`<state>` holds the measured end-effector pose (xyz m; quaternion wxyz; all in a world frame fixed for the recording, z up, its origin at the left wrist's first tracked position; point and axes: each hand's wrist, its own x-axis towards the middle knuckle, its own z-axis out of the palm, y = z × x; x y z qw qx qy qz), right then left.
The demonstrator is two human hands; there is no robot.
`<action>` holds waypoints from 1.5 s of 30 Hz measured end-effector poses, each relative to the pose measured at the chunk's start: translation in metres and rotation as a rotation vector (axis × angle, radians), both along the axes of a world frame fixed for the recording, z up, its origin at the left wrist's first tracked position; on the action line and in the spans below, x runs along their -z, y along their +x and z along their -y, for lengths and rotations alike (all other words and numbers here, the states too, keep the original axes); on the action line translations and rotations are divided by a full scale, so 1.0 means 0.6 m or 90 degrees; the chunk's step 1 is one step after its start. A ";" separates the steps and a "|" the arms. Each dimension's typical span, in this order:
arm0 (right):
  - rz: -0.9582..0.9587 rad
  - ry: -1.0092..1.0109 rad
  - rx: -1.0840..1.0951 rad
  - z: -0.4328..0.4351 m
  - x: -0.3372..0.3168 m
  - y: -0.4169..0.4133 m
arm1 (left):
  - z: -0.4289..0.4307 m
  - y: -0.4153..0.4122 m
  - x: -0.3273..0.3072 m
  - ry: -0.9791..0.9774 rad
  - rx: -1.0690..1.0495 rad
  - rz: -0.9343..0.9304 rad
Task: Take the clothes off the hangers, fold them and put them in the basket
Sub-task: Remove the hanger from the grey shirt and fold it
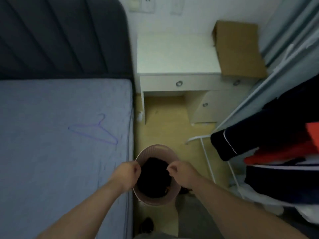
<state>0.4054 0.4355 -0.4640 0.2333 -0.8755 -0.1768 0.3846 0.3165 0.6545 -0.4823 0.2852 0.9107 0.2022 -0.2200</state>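
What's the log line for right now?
left hand: pinches dark garment | right hand: pinches dark garment | basket: garment inside | hanger: bare, on bed

Basket [156, 201] on the floor [165, 118], squeezed between bed and clothes rack.

The bed [51, 161] fills the left side, its headboard [60, 35] at the far end, and a bare hanger [94, 130] lies flat on it near the right edge. Just beside that edge sits the basket with a garment [153, 180] inside. The left hand [127, 175] and right hand [183, 175] hover over its left and right rims. Straight ahead, past the basket, the desk [177, 54] stands against the back wall, with a cardboard box [240, 49] on its far right corner. On the right, the clothes rack [207, 156] stands with hanging clothes [276, 135] reaching in towards the basket.
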 end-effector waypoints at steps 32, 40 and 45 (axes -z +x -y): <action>0.363 0.478 0.469 0.441 -0.458 -0.586 | 0.514 -0.374 -0.531 -0.116 0.080 0.558; 0.549 0.530 0.641 0.564 -0.580 -0.692 | 0.671 -0.403 -0.644 -0.205 0.212 0.663; 0.679 0.524 0.762 0.635 -0.646 -0.745 | 0.770 -0.419 -0.678 -0.267 0.322 0.691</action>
